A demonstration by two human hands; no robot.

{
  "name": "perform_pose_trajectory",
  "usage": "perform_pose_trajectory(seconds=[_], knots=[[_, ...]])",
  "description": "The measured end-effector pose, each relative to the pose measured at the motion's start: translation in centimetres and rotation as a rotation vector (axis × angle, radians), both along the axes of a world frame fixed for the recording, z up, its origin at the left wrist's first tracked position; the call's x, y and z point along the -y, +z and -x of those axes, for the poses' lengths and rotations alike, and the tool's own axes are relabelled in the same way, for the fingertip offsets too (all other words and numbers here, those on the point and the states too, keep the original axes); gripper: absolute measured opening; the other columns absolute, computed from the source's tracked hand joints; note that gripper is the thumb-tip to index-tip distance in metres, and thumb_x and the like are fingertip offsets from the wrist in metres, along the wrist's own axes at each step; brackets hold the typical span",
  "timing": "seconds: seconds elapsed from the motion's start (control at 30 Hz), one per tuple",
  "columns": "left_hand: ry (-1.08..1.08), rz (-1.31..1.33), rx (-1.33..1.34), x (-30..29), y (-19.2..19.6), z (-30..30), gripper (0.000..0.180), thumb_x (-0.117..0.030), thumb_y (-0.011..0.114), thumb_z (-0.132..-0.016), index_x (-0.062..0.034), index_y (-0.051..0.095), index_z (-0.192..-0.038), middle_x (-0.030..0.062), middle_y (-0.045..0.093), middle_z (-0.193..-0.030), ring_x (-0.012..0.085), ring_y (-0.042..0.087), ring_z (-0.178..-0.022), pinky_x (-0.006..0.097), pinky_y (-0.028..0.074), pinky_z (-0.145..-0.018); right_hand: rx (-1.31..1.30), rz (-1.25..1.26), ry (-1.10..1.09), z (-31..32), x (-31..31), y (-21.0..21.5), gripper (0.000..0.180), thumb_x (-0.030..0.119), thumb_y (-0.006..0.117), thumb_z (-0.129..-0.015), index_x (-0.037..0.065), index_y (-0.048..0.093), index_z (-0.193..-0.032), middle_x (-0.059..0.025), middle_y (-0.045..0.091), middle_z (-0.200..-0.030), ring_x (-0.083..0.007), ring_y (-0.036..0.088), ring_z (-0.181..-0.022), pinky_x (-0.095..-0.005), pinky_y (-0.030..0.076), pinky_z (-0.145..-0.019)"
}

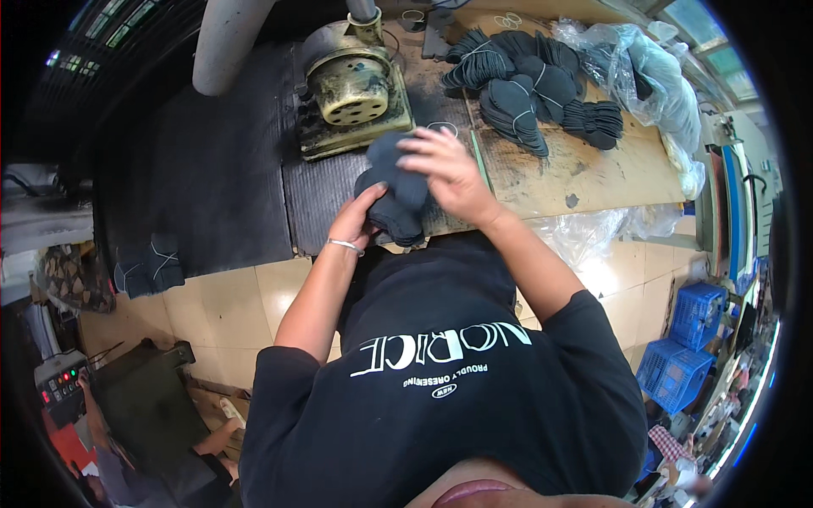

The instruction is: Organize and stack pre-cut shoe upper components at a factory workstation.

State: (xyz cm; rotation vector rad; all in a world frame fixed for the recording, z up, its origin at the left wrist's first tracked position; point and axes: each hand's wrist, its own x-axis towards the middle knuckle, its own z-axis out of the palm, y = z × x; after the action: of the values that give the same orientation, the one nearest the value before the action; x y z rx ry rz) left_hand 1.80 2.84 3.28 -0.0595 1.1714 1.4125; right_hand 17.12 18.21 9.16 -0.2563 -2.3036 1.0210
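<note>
Two hands: left hand (354,222) clamped on one stack of black, flat, rounded pieces (396,218); right hand (453,173) blurred at its right side, grip unclear. Stack between both, over brown-and-black bench (618,182) edge. Beyond: one grimy yellowish metal machine (349,89); at least five tied black bundles (512,112).

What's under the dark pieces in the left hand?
Ribbed black sheeting shows beside the dark pieces; the left hand grips them, thumb on top. What's directly beneath is covered.
</note>
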Motion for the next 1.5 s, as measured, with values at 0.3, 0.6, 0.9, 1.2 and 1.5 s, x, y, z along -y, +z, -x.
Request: perform_pose_trajectory(seconds=[0.3, 0.6, 0.9, 1.2, 1.5], knots=[[0.031, -0.003, 0.141, 0.2, -0.1, 0.1, 0.041, -0.036, 0.064, -0.088, -0.0140, 0.057, -0.122, 0.0049, 0.063, -0.115, 0.0181, 0.060, -0.105, 0.038, 0.049, -0.089, 0.215, -0.100, 0.322, 0.6, -0.6, -4.4, 0.042, -0.002, 0.054, -0.073, 0.019, 0.069, -0.106, -0.0026, 0.057, -0.132, -0.0298, 0.038, -0.135, -0.0580, 0.016, -0.113], [-0.008, -0.012, -0.019, 0.5, -1.2, -0.3, 0.049, -0.030, 0.069, -0.083, -0.0020, 0.055, -0.120, 0.0067, 0.063, -0.112, 0.0180, 0.062, -0.100, 0.037, 0.050, -0.087, 0.389, -0.139, -0.403, 2.3, -8.4, -6.0, 0.029, 0.003, 0.053, -0.078, 0.002, 0.067, -0.104, -0.0175, 0.064, -0.114, -0.0351, 0.063, -0.104, -0.0417, 0.051, -0.089], [-0.020, 0.023, -0.063, 0.4, -1.5, -0.2, 0.041, -0.032, 0.067, -0.085, -0.0091, 0.059, -0.117, 0.0041, 0.065, -0.112, 0.0184, 0.063, -0.100, 0.034, 0.050, -0.081, 0.508, -0.617, -0.367, 4.4, -15.7, -9.7, 0.014, 0.012, 0.056, -0.080, 0.003, 0.063, -0.087, -0.0146, 0.064, -0.087, -0.0289, 0.068, -0.080, -0.0387, 0.056, -0.068], [-0.005, 0.077, -0.070, 0.8, -0.9, -0.5, 0.044, -0.031, 0.066, -0.084, -0.0072, 0.057, -0.120, 0.0041, 0.064, -0.112, 0.0190, 0.061, -0.098, 0.034, 0.047, -0.081, 0.709, -0.585, -0.546, 3.7, -22.5, -11.0, 0.016, 0.012, 0.056, -0.079, 0.005, 0.069, -0.074, -0.0174, 0.068, -0.077, -0.0304, 0.070, -0.074, -0.0413, 0.057, -0.064], [0.016, 0.066, 0.007, -0.2, -1.0, -1.1, 0.044, -0.024, 0.066, -0.084, -0.0027, 0.056, -0.121, 0.0075, 0.063, -0.114, 0.0205, 0.060, -0.105, 0.038, 0.049, -0.087, 0.618, -0.164, -0.669, 1.8, -28.9, -10.7, 0.030, 0.016, 0.061, -0.080, 0.000, 0.061, -0.105, -0.0212, 0.065, -0.101, -0.0393, 0.064, -0.090, -0.0475, 0.052, -0.080]])
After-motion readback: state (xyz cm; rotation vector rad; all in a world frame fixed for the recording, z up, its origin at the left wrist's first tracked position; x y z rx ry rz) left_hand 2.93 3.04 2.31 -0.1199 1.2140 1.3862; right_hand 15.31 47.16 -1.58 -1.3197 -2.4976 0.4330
